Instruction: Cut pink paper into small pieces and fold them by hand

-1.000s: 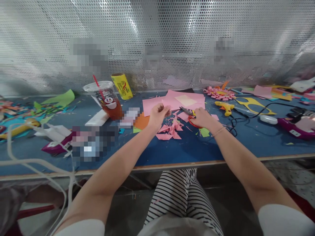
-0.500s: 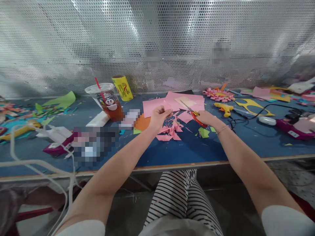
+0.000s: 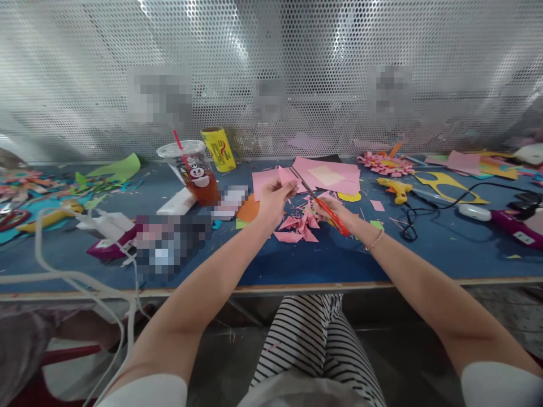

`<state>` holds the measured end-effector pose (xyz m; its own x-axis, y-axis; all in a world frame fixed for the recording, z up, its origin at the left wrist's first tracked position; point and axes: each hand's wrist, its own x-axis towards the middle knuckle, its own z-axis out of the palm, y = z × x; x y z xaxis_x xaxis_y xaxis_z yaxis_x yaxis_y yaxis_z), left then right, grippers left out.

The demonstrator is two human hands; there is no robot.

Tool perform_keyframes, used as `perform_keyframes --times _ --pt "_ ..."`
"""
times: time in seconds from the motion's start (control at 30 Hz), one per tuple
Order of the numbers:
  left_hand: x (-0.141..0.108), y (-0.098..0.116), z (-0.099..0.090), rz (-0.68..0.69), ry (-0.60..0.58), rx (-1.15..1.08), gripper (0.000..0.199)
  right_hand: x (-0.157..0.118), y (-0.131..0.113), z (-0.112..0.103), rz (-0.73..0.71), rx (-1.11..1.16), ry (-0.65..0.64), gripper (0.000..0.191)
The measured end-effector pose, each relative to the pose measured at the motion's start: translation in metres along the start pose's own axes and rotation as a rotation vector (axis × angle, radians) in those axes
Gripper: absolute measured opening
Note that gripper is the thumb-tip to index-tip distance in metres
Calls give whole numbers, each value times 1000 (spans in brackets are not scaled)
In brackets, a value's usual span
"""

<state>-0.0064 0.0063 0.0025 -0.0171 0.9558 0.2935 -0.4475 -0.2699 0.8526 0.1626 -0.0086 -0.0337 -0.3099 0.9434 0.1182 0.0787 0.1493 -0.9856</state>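
My left hand [image 3: 275, 196] pinches a small piece of pink paper [image 3: 287, 175] above the table. In my right hand [image 3: 333, 212] is a pair of scissors [image 3: 341, 224] with red handles. Their blades point up and left, alongside the held paper; I cannot tell whether they touch it. Beneath and between the hands lies a heap of pink paper scraps [image 3: 297, 227]. Larger pink sheets [image 3: 348, 175] lie flat behind the hands, with a pale cream piece [image 3: 324, 175] on top.
A plastic cup [image 3: 199, 181] of brown drink with a red straw and a yellow roll [image 3: 219, 150] stand at the back left. To the right lie a yellow glue gun [image 3: 395, 189] and black cable. White cables [image 3: 42, 243] hang over the left edge. A perforated metal panel [image 3: 297, 73] stands behind.
My right hand has moved left and brought the scissors from beside the scraps up to the pink paper. My left hand still pinches the paper. The view has shifted slightly.
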Motion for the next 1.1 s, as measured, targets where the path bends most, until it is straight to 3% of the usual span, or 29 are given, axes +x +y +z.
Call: perform_keyframes --times 0.17,0.73,1.1 --pt "1 1 1 16 21 21 14 -2 -6 -2 -31 -159 -71 32" --pt "4 -6 -6 57 -42 157 14 -13 -27 -7 -90 -513 -60 42" --pt "1 1 -3 -151 -27 1 11 -14 -23 -7 23 -521 5 43"
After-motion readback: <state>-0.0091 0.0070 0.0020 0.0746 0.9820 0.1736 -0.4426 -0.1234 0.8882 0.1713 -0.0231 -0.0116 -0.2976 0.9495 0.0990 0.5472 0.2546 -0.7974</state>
